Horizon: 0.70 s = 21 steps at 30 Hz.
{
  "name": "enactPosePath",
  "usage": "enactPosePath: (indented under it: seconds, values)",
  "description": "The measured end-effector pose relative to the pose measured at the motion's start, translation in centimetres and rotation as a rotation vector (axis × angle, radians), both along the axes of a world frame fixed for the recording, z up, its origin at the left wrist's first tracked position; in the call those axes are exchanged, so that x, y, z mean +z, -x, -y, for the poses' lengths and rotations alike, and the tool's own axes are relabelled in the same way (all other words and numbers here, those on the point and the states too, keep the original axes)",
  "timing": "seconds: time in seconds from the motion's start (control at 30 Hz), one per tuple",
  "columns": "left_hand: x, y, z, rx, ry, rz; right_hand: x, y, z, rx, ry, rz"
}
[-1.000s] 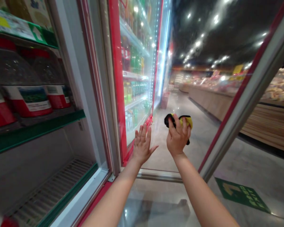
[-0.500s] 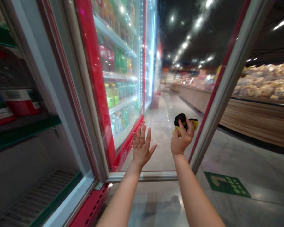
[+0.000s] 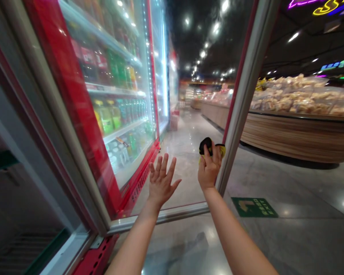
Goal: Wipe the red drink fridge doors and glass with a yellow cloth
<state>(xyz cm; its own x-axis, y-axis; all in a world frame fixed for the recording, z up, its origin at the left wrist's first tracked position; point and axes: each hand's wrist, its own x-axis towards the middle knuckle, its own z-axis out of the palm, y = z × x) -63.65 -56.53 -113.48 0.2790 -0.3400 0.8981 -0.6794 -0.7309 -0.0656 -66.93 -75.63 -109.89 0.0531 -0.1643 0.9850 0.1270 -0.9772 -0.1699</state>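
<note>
A glass door (image 3: 186,209) with a metal frame stands open in front of me, hinged beside the cooler at the left. My left hand (image 3: 161,183) has its fingers spread, palm toward the lower part of the glass, and holds nothing. Whether it touches the pane is hard to tell. To its right, near the door's right frame bar, my right hand (image 3: 210,168) presses a black and yellow cloth (image 3: 205,146) against the glass, fingers over it.
Through the glass, lit shelves of bottles (image 3: 109,116) show in a red-framed cooler (image 3: 99,152). A wood-sided display (image 3: 298,137) heaped with bagged goods stands at the right. A green sign (image 3: 254,207) lies on the floor. Dark cooler shelving fills the lower left.
The view has turned to the right, so the door and cooler sit farther left. Both hands keep their poses, and the cloth is nearer the door's right frame bar.
</note>
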Motion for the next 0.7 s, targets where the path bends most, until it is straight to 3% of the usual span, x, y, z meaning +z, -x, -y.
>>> enactPosePath:
  seconds: [0.07,0.13,0.23,0.33,0.4,0.57,0.63,0.7]
  values:
    - [0.1,0.1,0.5,-0.016,0.002,0.001,-2.2,0.2,-0.3,-0.040,-0.017,-0.008]
    - [0.3,0.1,1.1,-0.033,0.002,0.004,-3.0,0.2,-0.5,-0.029,0.033,-0.062]
    - [0.4,0.1,2.0,-0.059,0.010,-0.005,-0.7,0.3,0.5,0.042,0.100,-0.174]
    - [0.5,0.2,2.7,-0.067,0.029,-0.017,2.0,0.6,2.7,0.087,0.063,-0.202]
    - [0.6,0.3,2.9,-0.070,0.035,-0.025,1.5,0.7,3.6,0.087,0.008,-0.168]
    - [0.3,0.3,3.1,-0.071,0.030,-0.028,-3.6,0.4,2.9,0.046,-0.064,-0.108]
    - [0.3,0.2,3.1,-0.071,0.035,-0.023,-3.2,0.3,2.7,0.062,-0.071,-0.099]
    - [0.3,0.2,3.1,-0.072,0.032,-0.020,-1.1,0.2,3.0,0.094,-0.073,-0.101]
